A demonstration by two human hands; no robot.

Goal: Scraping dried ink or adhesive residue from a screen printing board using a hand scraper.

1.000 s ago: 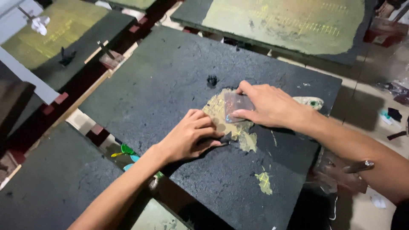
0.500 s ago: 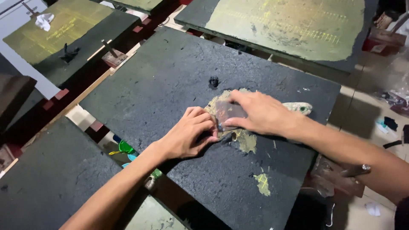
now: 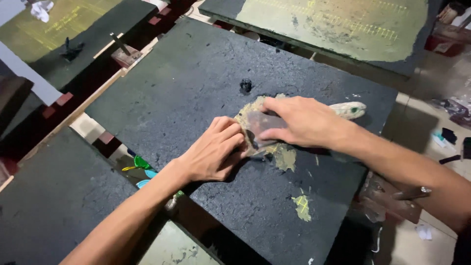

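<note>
Black, rough-surfaced board (image 3: pixel 196 83) filled the centre of view, tilted like a diamond. On it, just right of centre, sat a yellow-green paste patch (image 3: pixel 284 158) w/ a small greyish scraper (image 3: pixel 259 128) lying flat on top.

Right hand (image 3: pixel 304 120) came in from 4 o'clock, palm down, fingers curled over the scraper's right edge, thumb under — gripping it, pressed to the board. Left hand (image 3: pixel 213 152) came in from 7 o'clock, fingers bent and bunched, tips touching the scraper's left edge at the patch; closed on nothing that I could see, maybe pinching the edge — can't tell.

Scraper was thus between both hands, approx. mid-board.

Around it:
- Black blob (image 3: pixel 246 85) at 11 o'clock from the scraper, near but apart.
- Pale tube (image 3: pixel 349 109) w/ green mark at 3 o'clock, just past the right hand's knuckles.
- Small paste smear (image 3: pixel 302 206) at 5 o'clock, well apart, near the board's lower edge.

Other boards: one at 12–1 o'clock (image 3: pixel 343 29), mostly covered in olive-yellow coating; one at 10 o'clock (image 3: pixel 59 29), also yellowish, w/ a white rag (image 3: pixel 41 9) at its far corner; a bare dark one at 8 o'clock (image 3: pixel 44 206). Green and blue scraps (image 3: pixel 140 164) lay in the gap at 8 o'clock, by the left forearm. Red blocks (image 3: pixel 105 138) sat under board edges.
</note>
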